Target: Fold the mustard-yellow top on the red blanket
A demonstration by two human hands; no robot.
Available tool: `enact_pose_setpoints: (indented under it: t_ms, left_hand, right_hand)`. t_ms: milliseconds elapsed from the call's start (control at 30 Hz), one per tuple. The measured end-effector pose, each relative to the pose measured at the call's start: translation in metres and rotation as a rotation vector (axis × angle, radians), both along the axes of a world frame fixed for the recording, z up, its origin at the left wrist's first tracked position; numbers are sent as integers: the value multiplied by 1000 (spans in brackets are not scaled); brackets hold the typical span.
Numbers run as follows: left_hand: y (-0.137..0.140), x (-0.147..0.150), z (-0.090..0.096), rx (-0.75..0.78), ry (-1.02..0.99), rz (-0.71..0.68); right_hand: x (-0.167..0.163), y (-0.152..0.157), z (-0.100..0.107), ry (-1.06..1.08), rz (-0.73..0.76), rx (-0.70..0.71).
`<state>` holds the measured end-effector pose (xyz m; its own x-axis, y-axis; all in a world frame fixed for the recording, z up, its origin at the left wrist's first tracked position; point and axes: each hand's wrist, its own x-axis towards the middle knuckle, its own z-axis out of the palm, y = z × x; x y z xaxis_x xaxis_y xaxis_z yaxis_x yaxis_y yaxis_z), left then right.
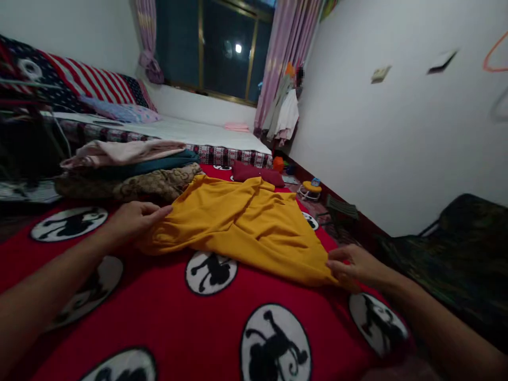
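Note:
A mustard-yellow garment (246,233) lies spread and wrinkled over a red blanket (190,328) printed with black figures in white ovals. Its exact kind does not show. At its left edge, my left hand (137,219) has its fingers closed on the cloth by the fingertips. Across from it, my right hand (355,263) pinches the near right corner between thumb and fingers. The cloth between the two hands rests on the blanket with loose creases.
Folded clothes (130,169) are stacked to the left behind the garment. A dark red cushion (257,173) lies beyond it. Farther back stands a bed (190,129) below the window. On the right are a small yellow stool (311,188) and a dark camouflage chair (456,248).

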<state>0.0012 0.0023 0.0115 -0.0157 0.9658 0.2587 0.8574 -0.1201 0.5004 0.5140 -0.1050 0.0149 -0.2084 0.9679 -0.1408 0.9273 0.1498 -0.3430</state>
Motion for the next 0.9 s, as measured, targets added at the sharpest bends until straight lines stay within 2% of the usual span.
enact_pose_setpoints:
  t_ms: [67,167,267,367,467,533,633,700,800,833,900]
  left_hand:
    - [-2,12,8,158,125,-75]
    - [-17,53,6,403,134,-319]
    - [-35,106,-13,374,203,-667]
    - [-40,143,-35,283,302,-845]
    - [-32,160,-43,181,360,-863]
    - [-29,164,-38,133,397,-870]
    - [-37,165,-25,119,387,-936]
    - [-48,165,-17,65,309,-1020]
    - [-54,163,-7,-31,125,-1110]
    - [-50,161,-4,-24,41,-1090]
    - [-29,154,2,46,-121,-953]
  right_hand:
    - [-2,18,-1,-23,-95,85]
    - [-6,49,-12,-139,-283,264]
    - [-11,77,-28,-270,-444,304]
    - [-18,94,-38,-335,-548,300]
    - [-24,101,-37,-334,-578,258]
    - [-24,101,-31,-327,-573,250]
    - [-19,97,-20,-322,-640,311]
    - [-14,95,-16,-348,-681,296]
    - [-9,101,-14,-449,-642,129]
    - [-9,106,-13,-469,-628,98]
    - [-12,120,-11,-460,-623,126]
